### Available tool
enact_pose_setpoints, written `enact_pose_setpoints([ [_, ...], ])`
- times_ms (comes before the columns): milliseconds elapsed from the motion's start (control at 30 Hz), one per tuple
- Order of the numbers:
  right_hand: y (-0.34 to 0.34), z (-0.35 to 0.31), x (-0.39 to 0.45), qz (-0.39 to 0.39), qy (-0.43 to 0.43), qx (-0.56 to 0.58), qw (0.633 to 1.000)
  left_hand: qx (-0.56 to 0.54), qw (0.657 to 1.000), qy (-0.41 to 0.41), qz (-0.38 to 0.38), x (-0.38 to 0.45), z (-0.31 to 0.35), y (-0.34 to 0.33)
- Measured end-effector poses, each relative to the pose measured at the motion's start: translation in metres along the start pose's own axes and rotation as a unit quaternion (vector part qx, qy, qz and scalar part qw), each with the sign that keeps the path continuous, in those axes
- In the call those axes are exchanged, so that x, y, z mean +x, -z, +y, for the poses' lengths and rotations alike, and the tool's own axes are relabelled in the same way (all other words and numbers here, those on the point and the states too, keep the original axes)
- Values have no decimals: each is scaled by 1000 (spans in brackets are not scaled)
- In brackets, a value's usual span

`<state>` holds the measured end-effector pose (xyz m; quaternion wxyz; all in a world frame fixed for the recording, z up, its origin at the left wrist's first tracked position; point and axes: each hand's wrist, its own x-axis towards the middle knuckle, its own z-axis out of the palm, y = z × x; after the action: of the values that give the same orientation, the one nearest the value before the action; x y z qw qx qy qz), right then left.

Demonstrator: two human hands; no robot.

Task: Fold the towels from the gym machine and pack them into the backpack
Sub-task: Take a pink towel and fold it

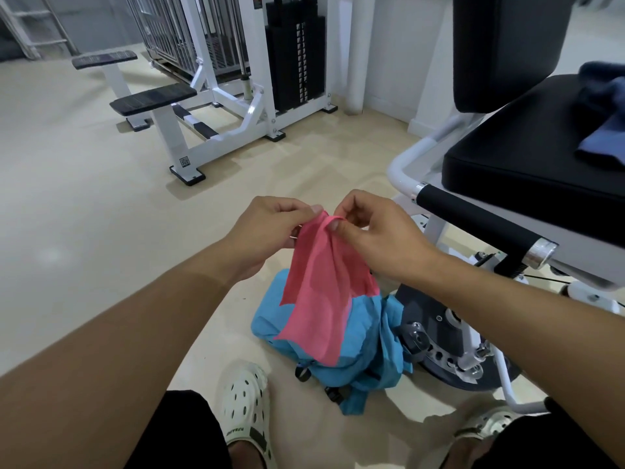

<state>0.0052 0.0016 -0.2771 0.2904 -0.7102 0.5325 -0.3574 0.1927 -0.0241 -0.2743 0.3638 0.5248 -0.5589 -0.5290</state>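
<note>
— At frame centre, what are the hands doing?
— Left hand [270, 228] and right hand [368, 228] are both pinching the pink towel [321, 286] by its top edge; it's hanging lengthwise directly above the blue backpack [338, 360].

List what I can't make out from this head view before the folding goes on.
- Blue backpack: its opening, hidden behind the hanging pink towel.
- Dark blue towels on the black seat: cut off by the right edge, so their count is unclear.
- Left hand and right hand: some fingers tucked behind the cloth.
- Pink towel's fold state: bunched, unclear.
</note>
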Motion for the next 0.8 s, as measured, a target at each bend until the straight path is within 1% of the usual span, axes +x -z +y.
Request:
enact_pose_setpoints([
  [133, 1, 4, 2, -1, -47, 22, 999, -29, 999, 2, -34, -3, 2, 0],
  [333, 3, 5, 2, 13, -60, 66, 996, -40, 997, 3, -71, -4, 2, -2],
  [533, 4, 1, -1, 6, -61, 119, 991, -71, 995, -9, -66, -5, 2, -5],
  [733, 4, -3, -1, -15, -86, 205, 975, -72, 996, -27, -52, -7, 3, -8],
  [800, 4, -3, -1, -8, -86, 218, 972, -73, 996, -28, -49, -7, 3, -8],
])
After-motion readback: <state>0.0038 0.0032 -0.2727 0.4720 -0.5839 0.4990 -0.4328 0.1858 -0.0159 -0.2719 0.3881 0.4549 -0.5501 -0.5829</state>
